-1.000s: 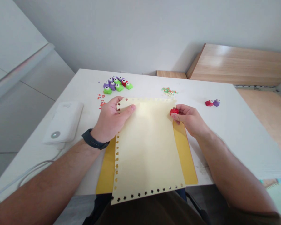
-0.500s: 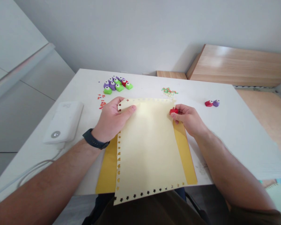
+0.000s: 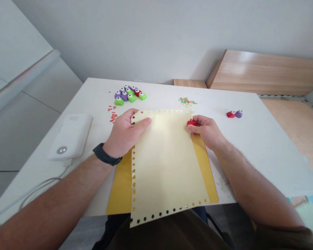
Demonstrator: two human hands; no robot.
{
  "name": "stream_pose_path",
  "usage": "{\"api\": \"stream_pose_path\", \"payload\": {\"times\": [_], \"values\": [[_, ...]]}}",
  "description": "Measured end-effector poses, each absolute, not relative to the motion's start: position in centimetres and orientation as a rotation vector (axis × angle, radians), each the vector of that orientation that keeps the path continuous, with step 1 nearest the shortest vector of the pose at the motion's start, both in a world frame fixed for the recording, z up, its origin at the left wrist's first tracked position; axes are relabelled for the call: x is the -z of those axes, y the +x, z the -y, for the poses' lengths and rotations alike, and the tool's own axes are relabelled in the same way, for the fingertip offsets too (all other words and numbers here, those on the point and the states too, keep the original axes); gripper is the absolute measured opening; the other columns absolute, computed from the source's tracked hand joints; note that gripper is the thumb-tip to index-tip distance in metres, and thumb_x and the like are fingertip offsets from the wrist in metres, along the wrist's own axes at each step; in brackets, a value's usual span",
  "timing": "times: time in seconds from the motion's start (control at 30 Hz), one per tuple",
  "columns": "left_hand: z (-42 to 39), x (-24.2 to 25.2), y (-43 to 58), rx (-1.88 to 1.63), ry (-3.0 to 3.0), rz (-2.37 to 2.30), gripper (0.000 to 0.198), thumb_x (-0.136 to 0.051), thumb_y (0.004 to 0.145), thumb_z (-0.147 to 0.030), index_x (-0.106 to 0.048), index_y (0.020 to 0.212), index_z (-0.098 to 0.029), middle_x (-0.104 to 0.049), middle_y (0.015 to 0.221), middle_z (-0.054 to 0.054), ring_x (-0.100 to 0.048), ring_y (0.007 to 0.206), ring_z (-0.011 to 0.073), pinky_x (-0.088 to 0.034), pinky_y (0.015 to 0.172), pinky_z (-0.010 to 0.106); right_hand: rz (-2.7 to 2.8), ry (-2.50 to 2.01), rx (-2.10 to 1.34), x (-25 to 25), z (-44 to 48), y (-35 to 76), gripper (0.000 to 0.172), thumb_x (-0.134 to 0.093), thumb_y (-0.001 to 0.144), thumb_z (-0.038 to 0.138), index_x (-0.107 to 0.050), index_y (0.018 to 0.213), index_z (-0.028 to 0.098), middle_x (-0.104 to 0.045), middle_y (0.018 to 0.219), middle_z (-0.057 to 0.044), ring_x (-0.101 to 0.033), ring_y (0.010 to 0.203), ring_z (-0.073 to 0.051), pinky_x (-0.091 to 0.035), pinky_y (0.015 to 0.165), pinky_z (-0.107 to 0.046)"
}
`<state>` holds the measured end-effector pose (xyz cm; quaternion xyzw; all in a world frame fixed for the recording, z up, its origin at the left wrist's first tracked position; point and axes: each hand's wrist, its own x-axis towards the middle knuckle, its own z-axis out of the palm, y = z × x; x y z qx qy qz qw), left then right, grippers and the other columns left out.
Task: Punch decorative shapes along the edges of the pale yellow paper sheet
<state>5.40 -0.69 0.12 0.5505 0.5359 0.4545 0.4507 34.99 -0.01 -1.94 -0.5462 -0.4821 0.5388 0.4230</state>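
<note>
A pale cream sheet with star-shaped holes along its edges lies over a darker yellow sheet on the white table. My left hand pinches the cream sheet's far left corner, thumb on top. My right hand is closed on a small red paper punch set against the sheet's right edge near the far corner. A dark watch sits on my left wrist.
Several green, purple and red punches cluster at the far left, with red paper bits beside them. Mixed confetti lies far centre. A red and a purple punch sit to the right. A white device with a cable rests at left.
The cream sheet has turned slightly, its near edge swinging right. My right hand and the red punch shifted a little left along the sheet's edge. My left hand kept its hold.
</note>
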Motion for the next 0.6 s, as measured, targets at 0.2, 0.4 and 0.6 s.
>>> {"api": "stream_pose_path", "payload": {"times": [0.2, 0.4, 0.6], "values": [[0.36, 0.29, 5.23, -1.155, 1.449, -1.36, 0.037, -0.082, 0.084, -0.049, -0.071, 0.103, -0.019, -0.078, 0.103, 0.007, -0.072, 0.092, 0.027, -0.059, 0.079, 0.036, 1.227, -1.376, -1.337, 1.85, 0.01, 34.93, 0.036, -0.093, 0.065, 0.04, -0.07, 0.083, 0.019, -0.063, 0.072, 0.002, -0.052, 0.058, -0.011, -0.037, 0.059, -0.031], [0.19, 0.68, 5.06, -1.157, 1.464, -1.338, 0.038, -0.082, 0.086, -0.049, -0.07, 0.107, -0.019, -0.077, 0.105, 0.007, -0.072, 0.096, 0.0278, -0.059, 0.085, 0.039, 1.232, -1.4, -1.318, 1.88, -0.08, 34.77, 0.035, -0.092, 0.064, 0.039, -0.069, 0.081, 0.019, -0.061, 0.068, 0.004, -0.052, 0.056, -0.012, -0.037, 0.059, -0.031], [0.15, 0.89, 4.98, -1.14, 1.437, -1.308, 0.041, -0.08, 0.087, -0.051, -0.072, 0.113, -0.021, -0.077, 0.112, 0.008, -0.073, 0.104, 0.0311, -0.061, 0.092, 0.046, 1.215, -1.385, -1.308, 1.62, -0.08, 34.66, 0.041, -0.095, 0.06, 0.042, -0.069, 0.082, 0.019, -0.063, 0.07, 0.003, -0.053, 0.057, -0.012, -0.039, 0.06, -0.031]]}}
